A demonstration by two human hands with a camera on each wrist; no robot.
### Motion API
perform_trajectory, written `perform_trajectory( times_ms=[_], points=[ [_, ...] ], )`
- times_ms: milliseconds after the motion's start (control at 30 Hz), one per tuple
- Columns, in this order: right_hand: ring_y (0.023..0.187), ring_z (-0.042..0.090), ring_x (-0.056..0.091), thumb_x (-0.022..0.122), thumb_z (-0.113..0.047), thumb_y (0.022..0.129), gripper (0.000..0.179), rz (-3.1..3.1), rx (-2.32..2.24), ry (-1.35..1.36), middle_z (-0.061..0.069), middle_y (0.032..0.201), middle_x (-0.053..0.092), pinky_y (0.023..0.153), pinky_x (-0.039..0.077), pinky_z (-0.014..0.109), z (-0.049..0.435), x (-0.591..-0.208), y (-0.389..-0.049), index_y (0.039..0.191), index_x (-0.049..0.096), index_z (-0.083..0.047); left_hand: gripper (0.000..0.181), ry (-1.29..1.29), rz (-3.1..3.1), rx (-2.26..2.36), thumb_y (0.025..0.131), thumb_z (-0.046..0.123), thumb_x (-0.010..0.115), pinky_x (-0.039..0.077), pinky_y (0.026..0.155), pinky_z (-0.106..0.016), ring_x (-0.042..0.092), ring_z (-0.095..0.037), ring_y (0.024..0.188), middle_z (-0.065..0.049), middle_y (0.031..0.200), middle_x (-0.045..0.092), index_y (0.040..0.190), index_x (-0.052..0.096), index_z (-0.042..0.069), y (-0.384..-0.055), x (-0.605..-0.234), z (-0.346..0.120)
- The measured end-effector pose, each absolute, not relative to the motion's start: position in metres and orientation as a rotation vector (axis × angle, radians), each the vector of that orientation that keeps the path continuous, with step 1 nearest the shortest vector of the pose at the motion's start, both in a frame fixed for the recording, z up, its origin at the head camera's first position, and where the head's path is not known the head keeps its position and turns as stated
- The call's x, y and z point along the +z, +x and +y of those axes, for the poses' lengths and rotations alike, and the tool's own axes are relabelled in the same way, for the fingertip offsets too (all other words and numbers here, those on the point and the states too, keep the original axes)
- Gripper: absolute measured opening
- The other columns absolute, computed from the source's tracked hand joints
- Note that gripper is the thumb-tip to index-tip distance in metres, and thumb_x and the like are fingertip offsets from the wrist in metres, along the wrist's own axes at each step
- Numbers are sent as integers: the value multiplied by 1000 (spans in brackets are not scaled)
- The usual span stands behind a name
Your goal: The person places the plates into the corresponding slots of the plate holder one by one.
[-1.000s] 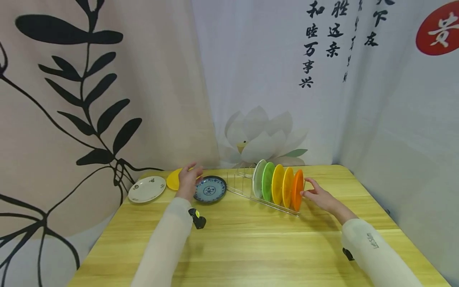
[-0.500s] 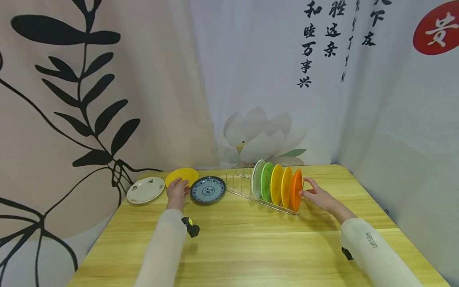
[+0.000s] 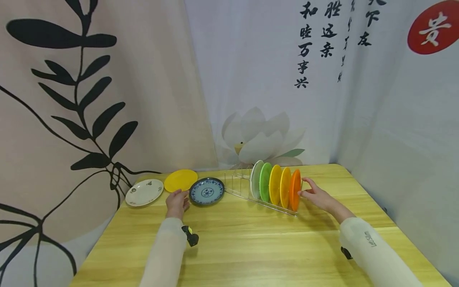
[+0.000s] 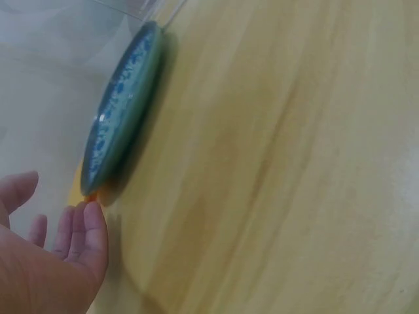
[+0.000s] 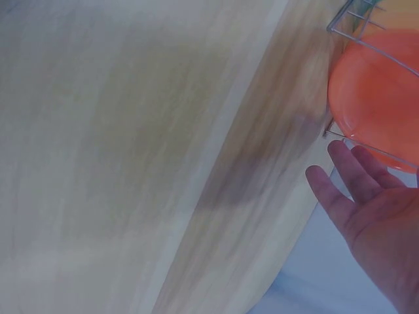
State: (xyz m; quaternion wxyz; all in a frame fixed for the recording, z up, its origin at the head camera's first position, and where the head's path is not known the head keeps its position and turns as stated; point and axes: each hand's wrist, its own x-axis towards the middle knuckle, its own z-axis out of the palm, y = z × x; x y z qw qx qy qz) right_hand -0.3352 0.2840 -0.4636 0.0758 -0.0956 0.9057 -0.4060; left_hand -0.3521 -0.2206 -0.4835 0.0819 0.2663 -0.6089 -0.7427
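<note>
My left hand (image 3: 177,204) is low over the table, fingers loosely extended, between the yellow plate (image 3: 181,180) and the blue-patterned plate with a dark rim (image 3: 207,191). In the left wrist view its fingertips (image 4: 93,212) are right at the near edge of the blue-patterned plate (image 4: 121,111), thumb apart. My right hand (image 3: 316,195) is at the right end of a wire dish rack (image 3: 239,194), beside the upright orange plate (image 3: 295,190). Its spread fingers (image 5: 357,173) lie close to the rack's wire and the orange plate (image 5: 380,98) in the right wrist view.
In the rack stand a white plate (image 3: 255,180), a green plate (image 3: 265,182) and two yellow-orange plates (image 3: 275,184) left of the orange one. A white patterned plate (image 3: 144,193) lies at the table's back left. Printed curtains (image 3: 161,87) hang behind the wooden table (image 3: 236,251).
My left hand has moved left and down from over the yellow and blue-patterned plates, uncovering the yellow plate. My right hand stays at the rack's end. The head view has shifted slightly.
</note>
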Motion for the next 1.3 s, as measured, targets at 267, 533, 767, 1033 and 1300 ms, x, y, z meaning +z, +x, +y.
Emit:
perform_trajectory(
  times_ms=[267,533,767,1033,1300],
  points=[
    [124,48,49,50,-45,101,75,2720,-1200,-281,32,139,48,101,41,63,282,-462,-335,156,14,-9,58,774,-1884,-2184,94,8,64,50,94,-37,54,-25,104,-18,125,54,147,41,0,-353,-499,-216],
    [124,48,49,52,-46,100,77,2711,-1206,-276,33,139,48,101,41,64,282,-463,-333,156,13,-9,57,771,-1941,-2138,93,4,65,48,102,-42,55,-29,110,-24,133,53,144,42,-4,-355,-505,-214],
    [124,48,50,50,-46,101,77,2724,-1196,-280,32,140,48,102,41,63,283,-464,-334,156,13,-8,56,752,-2012,-2108,92,3,65,49,100,-43,58,-30,108,-26,132,54,143,44,-5,-355,-506,-214],
    [123,49,49,48,-46,101,76,2723,-1192,-303,33,138,49,100,41,65,286,-466,-336,156,12,-6,55,716,-2063,-2087,92,3,65,56,88,-35,60,-25,99,-27,133,53,143,45,-5,-361,-506,-214],
    [125,47,49,49,-45,101,74,2731,-1196,-274,31,139,50,102,40,63,285,-466,-337,156,14,-10,53,726,-2093,-2082,94,4,65,57,86,-31,58,-27,104,-24,135,52,143,46,-4,-361,-505,-214]
  ],
)
